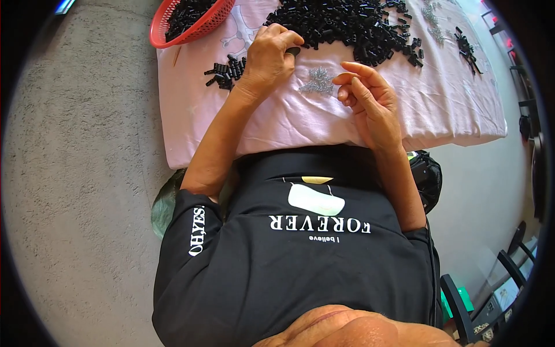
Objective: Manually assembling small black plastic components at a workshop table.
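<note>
My left hand rests on the pink cloth, fingers closed on a small black tube piece at the edge of a big heap of the same black pieces. My right hand hovers just right of a little pile of tiny silver springs. Its fingers are loosely curled, thumb and forefinger tips close together. Whether a spring sits between them is too small to see. A small group of black pieces lies left of my left wrist.
A red mesh basket with black pieces stands at the cloth's far left corner. More black pieces and silver bits lie at the far right. Grey concrete floor is to the left, and chair frames at lower right.
</note>
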